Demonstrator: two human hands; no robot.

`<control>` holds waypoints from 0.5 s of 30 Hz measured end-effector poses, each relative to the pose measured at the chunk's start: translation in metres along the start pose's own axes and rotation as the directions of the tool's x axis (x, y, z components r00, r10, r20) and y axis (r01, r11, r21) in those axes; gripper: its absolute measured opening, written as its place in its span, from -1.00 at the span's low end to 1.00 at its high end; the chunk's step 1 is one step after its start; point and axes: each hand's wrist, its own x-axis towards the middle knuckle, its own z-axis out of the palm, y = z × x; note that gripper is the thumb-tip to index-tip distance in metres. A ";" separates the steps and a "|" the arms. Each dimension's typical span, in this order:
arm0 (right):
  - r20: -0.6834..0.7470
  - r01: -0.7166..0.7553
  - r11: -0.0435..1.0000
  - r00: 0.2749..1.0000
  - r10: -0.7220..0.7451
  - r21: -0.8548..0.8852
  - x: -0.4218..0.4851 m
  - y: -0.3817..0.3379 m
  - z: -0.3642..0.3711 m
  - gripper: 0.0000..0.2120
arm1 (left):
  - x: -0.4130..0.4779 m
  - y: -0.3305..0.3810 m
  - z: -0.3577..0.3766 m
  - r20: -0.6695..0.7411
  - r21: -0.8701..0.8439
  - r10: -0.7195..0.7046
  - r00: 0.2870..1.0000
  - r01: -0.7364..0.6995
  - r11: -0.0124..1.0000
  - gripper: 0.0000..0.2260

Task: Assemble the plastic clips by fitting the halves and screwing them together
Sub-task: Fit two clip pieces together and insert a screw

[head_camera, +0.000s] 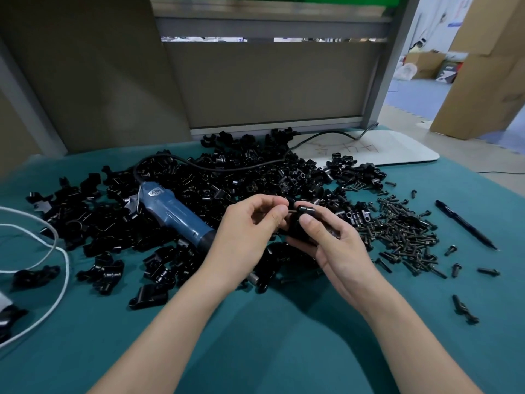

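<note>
My right hand [332, 237] grips a black plastic clip [304, 220] above the table, thumb across its front. My left hand [250, 226] pinches a small dark screw [292, 211] at the clip's top, thumb and forefinger closed on it. A large heap of black clip halves [227, 177] lies behind and to the left of my hands. A pile of black screws [403, 234] lies to the right. A blue electric screwdriver [173, 214] lies on the heap, its tip hidden behind my left hand.
Teal cloth [284, 336] covers the table. A black pen [466, 224] lies at the right. A white cord [56, 260] loops at the left edge. A white board [383, 146] with scribbles lies at the back right. The grey partition [270, 81] stands behind.
</note>
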 end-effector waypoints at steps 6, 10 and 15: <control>0.022 0.011 0.994 1.000 -0.008 -0.107 0.000 0.004 -0.005 -0.74 | 0.002 0.001 -0.002 0.012 -0.118 -0.087 0.996 0.087 0.989 -0.91; 0.036 0.018 0.992 0.999 -0.014 -0.125 0.001 0.005 -0.006 -0.66 | 0.001 0.001 0.001 0.029 -0.314 -0.188 0.982 0.187 0.931 -0.92; 0.076 0.023 0.983 0.997 -0.009 -0.184 0.001 0.008 -0.007 -0.67 | 0.000 -0.004 0.009 0.022 -0.319 -0.259 0.966 0.252 0.914 -0.92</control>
